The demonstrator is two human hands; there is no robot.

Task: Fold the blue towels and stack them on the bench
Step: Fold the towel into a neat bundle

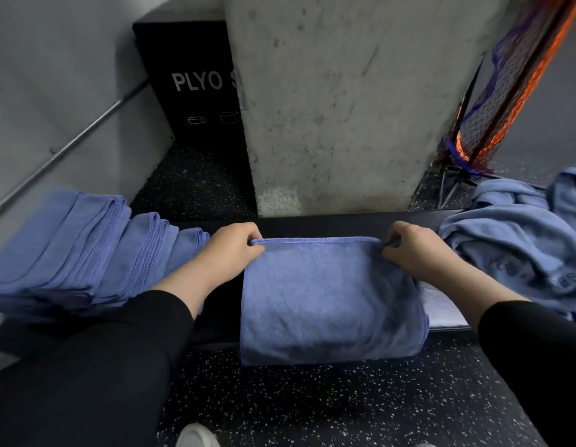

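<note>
A blue towel (328,298) lies doubled over the black bench (409,222), its lower part hanging past the bench's near edge. My left hand (227,253) pinches its far left corner. My right hand (415,250) pinches its far right corner. On the bench to the left sits a stack of folded blue towels (80,250). To the right lies a heap of unfolded blue towels (522,240).
A concrete pillar (344,101) rises just behind the bench. A black plyo box (189,85) stands behind on the left beside a grey wall with a metal pipe. An orange and blue net (506,88) leans at the right. The floor is speckled black rubber.
</note>
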